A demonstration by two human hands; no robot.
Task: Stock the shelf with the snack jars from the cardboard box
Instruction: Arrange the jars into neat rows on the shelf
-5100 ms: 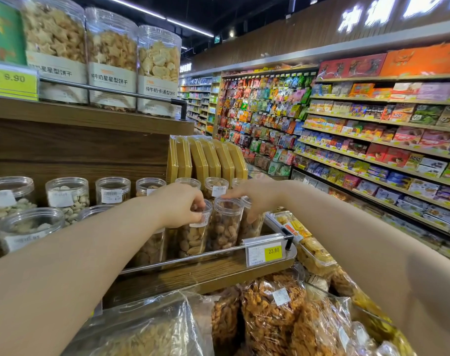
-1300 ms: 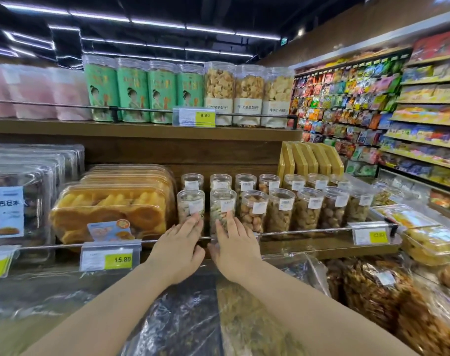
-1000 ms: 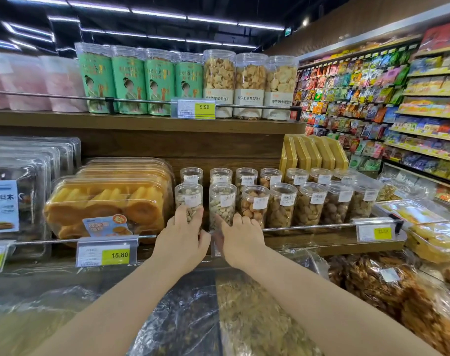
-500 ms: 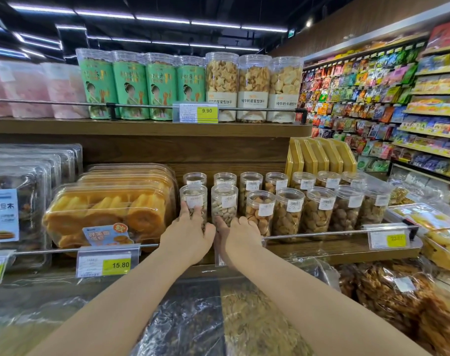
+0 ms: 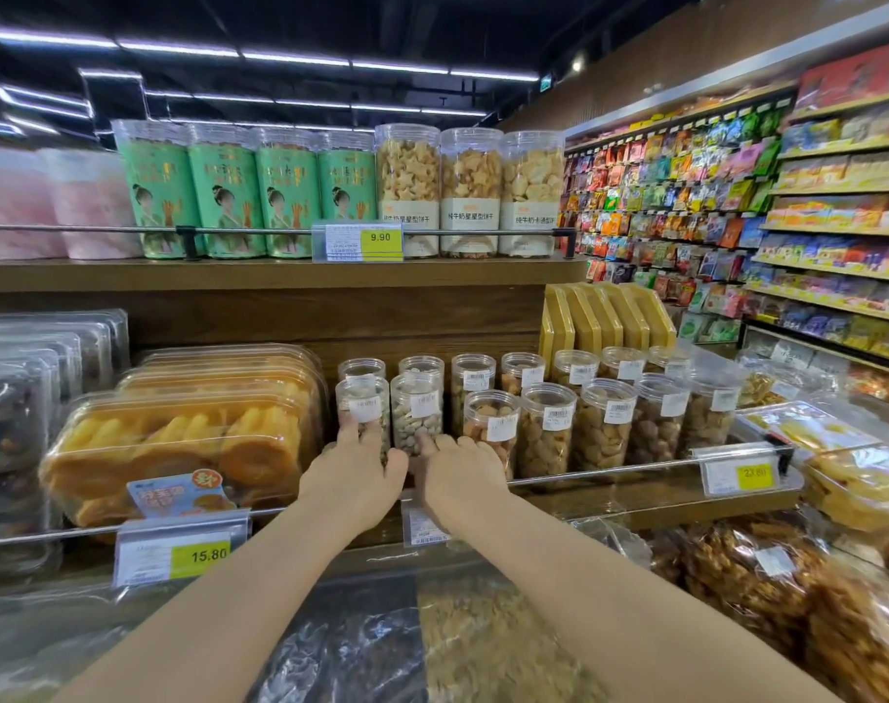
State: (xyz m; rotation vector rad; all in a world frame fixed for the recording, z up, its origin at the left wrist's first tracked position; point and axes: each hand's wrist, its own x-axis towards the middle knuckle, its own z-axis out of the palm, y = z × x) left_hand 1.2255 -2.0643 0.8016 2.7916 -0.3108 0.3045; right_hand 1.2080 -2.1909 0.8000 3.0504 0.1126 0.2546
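Two rows of clear snack jars stand on the middle wooden shelf [image 5: 630, 502] behind a metal rail. My left hand [image 5: 353, 476] reaches over the rail, its straight fingers lying against the front of the leftmost front jar [image 5: 362, 405]. Beside it, my right hand [image 5: 457, 476] has its thumb touching the base of the second front jar [image 5: 416, 413] and its fingertips at the foot of the third front jar [image 5: 490, 421]. Neither hand lifts a jar. The cardboard box is out of view.
Orange trays of dried fruit [image 5: 178, 438] crowd the jars' left side, and yellow boxes [image 5: 605, 317] stand behind them on the right. Tall green and clear canisters [image 5: 412, 190] fill the upper shelf. Bagged snacks [image 5: 757, 565] lie below, and an aisle of packets [image 5: 787, 220] runs along the right.
Both hands left the jars at the row's right end and came to its left end. In the last second they slid forward over the rail until the fingers met the front jars.
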